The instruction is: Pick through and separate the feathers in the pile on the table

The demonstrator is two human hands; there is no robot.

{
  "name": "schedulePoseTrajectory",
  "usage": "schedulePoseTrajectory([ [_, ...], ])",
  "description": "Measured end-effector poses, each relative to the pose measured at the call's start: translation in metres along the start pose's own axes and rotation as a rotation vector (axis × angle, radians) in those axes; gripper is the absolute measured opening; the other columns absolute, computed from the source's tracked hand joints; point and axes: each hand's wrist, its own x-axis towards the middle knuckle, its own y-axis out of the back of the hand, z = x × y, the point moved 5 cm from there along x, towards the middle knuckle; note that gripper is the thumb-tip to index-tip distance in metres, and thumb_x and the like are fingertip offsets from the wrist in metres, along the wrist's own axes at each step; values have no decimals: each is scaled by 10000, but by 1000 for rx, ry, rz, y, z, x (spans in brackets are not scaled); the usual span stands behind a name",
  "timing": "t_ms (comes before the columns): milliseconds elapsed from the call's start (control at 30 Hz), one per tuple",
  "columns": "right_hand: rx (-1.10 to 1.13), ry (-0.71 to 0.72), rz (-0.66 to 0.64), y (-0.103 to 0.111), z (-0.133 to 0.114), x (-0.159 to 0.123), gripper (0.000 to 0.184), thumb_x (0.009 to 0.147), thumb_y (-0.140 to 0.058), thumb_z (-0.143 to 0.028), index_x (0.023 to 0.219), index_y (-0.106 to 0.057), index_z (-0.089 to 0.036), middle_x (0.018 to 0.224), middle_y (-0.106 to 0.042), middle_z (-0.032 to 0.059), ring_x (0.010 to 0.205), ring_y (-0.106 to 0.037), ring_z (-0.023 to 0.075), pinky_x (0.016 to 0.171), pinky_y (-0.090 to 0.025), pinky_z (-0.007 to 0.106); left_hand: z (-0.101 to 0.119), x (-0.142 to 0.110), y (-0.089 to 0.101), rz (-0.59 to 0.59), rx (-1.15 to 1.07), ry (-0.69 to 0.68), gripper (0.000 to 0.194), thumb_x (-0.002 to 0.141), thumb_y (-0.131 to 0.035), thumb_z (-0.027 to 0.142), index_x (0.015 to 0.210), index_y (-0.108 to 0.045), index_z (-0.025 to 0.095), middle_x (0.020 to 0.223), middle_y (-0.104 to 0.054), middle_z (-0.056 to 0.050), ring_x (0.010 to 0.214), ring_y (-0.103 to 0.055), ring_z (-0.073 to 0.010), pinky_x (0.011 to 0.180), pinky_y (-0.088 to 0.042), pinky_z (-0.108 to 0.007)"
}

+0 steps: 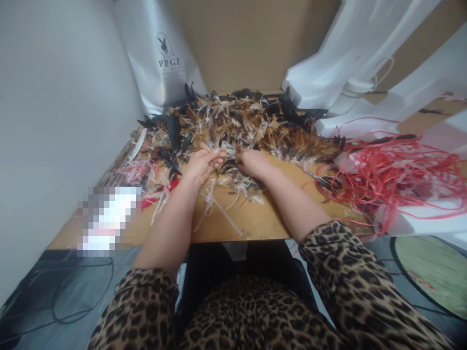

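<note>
A broad heap of brown, black and white feathers (233, 116) covers the back of the tan tabletop (270, 226). My left hand (204, 164) is at the heap's front edge, thumb and forefinger pinched together. Whatever lies between those fingertips is too small to make out. Close beside it on the right, my right hand (253, 163) is closed with its fingertips on feathers, and a dark feather (229, 165) shows between both hands. Below them lie loose white and brown feathers (248, 189) and a knotted white ribbon (209, 199) with trailing ends.
A red ribbon tangle (397, 175) spreads on the right beside dark-handled scissors (326, 182). Behind the heap stands a silver bag (164, 73). Pink-white strips (134, 171) lie left, near a pixelated patch. A white wall (65, 97) borders the left side; a round green surface (434, 272) is lower right.
</note>
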Motion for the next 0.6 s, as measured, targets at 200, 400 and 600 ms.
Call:
schedulePoseTrajectory([
  [200, -8, -125, -16, 2, 6, -1, 193, 714, -504, -213, 755, -673, -130, 819, -665, 140, 768, -599, 213, 673, -406, 280, -1, 1, 2, 36, 1, 21, 130, 679, -671, 161, 754, -620, 68, 703, -676, -68, 495, -570, -38, 440, -424, -110],
  [400, 893, -228, 162, 6, 21, 2, 212, 660, -590, -312, 711, -654, -116, 564, -597, 11, 518, -498, 92, 541, -378, 217, -2, 2, 2, 16, -1, 14, 99, 708, -640, 154, 753, -626, 66, 699, -677, -65, 510, -571, -35, 445, -425, -103],
  [600, 1445, -364, 186, -3, 14, 4, 266, 547, -709, -317, 711, -629, -124, 547, -576, -22, 465, -453, 59, 491, -365, 201, -6, 2, -2, -75, -32, 83, 86, 720, -625, 134, 762, -635, 60, 760, -686, -89, 545, -594, -45, 455, -443, -99],
])
